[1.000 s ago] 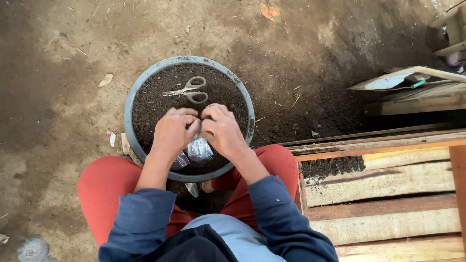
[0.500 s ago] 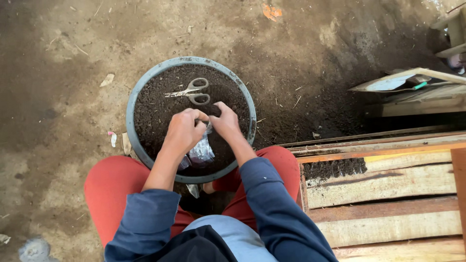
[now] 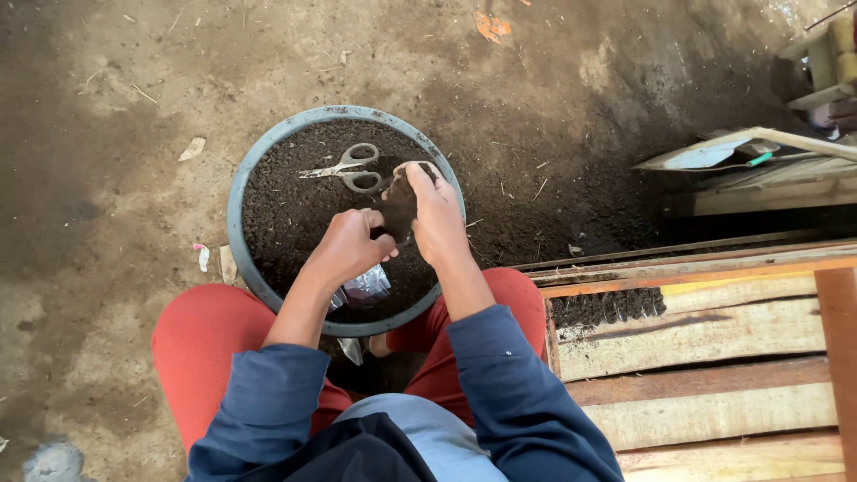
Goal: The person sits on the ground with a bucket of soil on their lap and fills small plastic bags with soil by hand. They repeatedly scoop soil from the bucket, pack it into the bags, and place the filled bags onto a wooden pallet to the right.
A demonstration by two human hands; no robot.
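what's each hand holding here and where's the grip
The right hand cups a clump of dark soil in its palm. The left hand pinches the top of a small clear plastic bag.

This is a yard for growing plants, with a dirt floor, a tub of soil and wooden boards.

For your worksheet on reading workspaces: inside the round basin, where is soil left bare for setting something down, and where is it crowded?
Bare soil fills the basin's left half, below the scissors. The right and near side is crowded: right hand with a soil clump, left hand, and a clear small bag under it.
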